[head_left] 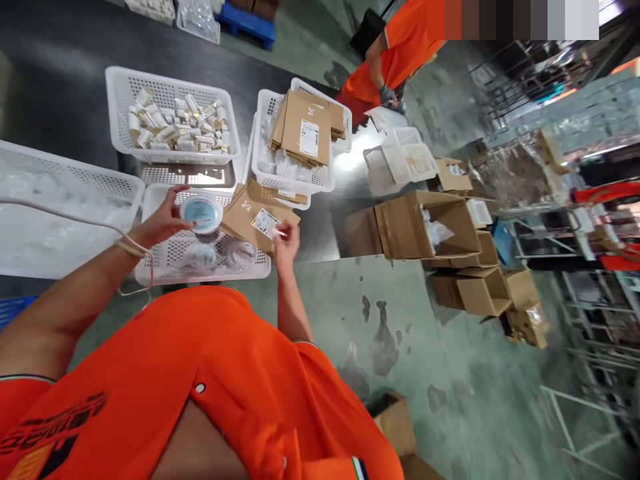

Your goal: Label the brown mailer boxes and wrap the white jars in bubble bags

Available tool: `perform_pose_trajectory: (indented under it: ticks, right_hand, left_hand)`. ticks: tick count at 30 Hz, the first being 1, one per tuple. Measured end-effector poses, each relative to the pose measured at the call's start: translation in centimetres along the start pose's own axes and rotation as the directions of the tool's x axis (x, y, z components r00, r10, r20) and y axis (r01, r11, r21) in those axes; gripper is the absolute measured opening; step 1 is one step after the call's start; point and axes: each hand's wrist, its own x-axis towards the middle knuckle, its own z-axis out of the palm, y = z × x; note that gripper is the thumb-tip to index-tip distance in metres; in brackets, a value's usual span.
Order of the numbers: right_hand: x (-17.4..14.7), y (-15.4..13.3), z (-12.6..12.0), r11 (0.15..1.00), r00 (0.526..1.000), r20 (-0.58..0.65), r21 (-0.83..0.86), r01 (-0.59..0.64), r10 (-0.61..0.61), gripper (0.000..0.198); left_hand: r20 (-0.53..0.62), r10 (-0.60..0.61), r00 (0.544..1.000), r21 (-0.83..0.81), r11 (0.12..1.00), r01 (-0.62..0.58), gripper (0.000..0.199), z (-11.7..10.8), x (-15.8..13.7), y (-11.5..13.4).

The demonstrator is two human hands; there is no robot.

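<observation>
My left hand [163, 222] grips the edge of a round white tub with a pale blue top [201, 212] between thumb and fingers. It is above a perforated white basket [257, 270] where several clear plastic-wrapped round pieces [200, 256] lie. My right hand [287, 248] is closed in a pinch around a small white piece, too small to name. Beneath those fingertips are flat brown cardboard mailers [245, 212], one bearing a white printed label [265, 223]. They rest partly over the basket's right end.
Behind stands a white basket [173, 157] of small white-and-gold cylinders [175, 123]. Another basket [295, 183] holds stacked cardboard mailers [300, 127]. A cable [65, 208] crosses my left wrist. Open cartons [405, 227] stand right. A co-worker in orange [405, 40] is across the table.
</observation>
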Motion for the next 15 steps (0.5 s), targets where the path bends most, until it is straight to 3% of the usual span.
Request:
perform_pose_trajectory:
  ticks: [1, 3, 4, 6, 9, 11, 13, 15]
  right_hand:
    - [-1.1, 0.0, 1.5, 0.997, 0.988, 0.152, 0.076, -0.026, 0.015, 0.066]
    - [-2.9, 0.4, 4.4, 0.974, 0.913, 0.404, 0.184, -0.135, 0.05, 0.074]
    - [-3.5, 0.7, 5.5, 0.96, 0.882, 0.467, 0.214, -0.18, 0.061, 0.075]
    - [-3.8, 1.0, 6.1, 0.944, 0.882, 0.463, 0.242, -0.223, 0.089, 0.067]
    - [-1.1, 0.2, 2.7, 0.957, 0.968, 0.22, 0.234, -0.171, 0.12, 0.045]
    - [2.2, -1.1, -1.5, 0.984, 0.995, -0.092, 0.176, -0.029, 0.046, 0.041]
    - [5.6, -2.4, -6.1, 0.993, 0.908, -0.402, -0.033, 0.112, -0.115, 0.051]
    - [8.2, -3.1, -10.1, 0.951, 0.82, -0.52, -0.295, 0.089, -0.238, 0.063]
  left_hand:
    - [0.049, 0.002, 0.999, -0.1, 0.995, 0.003, 0.111, 1.5, -0.2, 0.7]
    - [0.132, -0.001, 0.991, -0.194, 0.981, 0.027, 0.105, 4.9, -0.5, 2.3]
    - [0.15, 0.015, 0.989, -0.186, 0.982, 0.014, 0.101, 6.5, -0.6, 3.1]
    - [0.156, 0.035, 0.987, -0.084, 0.996, -0.022, 0.102, 9.1, -0.7, 4.4]
    - [0.101, 0.031, 0.994, 0.038, 0.999, -0.035, 0.118, 9.5, -0.4, 5.3]
    - [0.069, 0.03, 0.997, -0.001, 1.0, -0.03, 0.112, 7.8, -0.3, 5.5]
    - [0.014, 0.024, 1.0, -0.045, 0.999, -0.023, 0.095, 5.5, -0.6, 5.3]
    - [-0.078, -0.01, 0.997, -0.03, 1.0, 0.008, 0.084, 3.6, -1.3, 5.1]
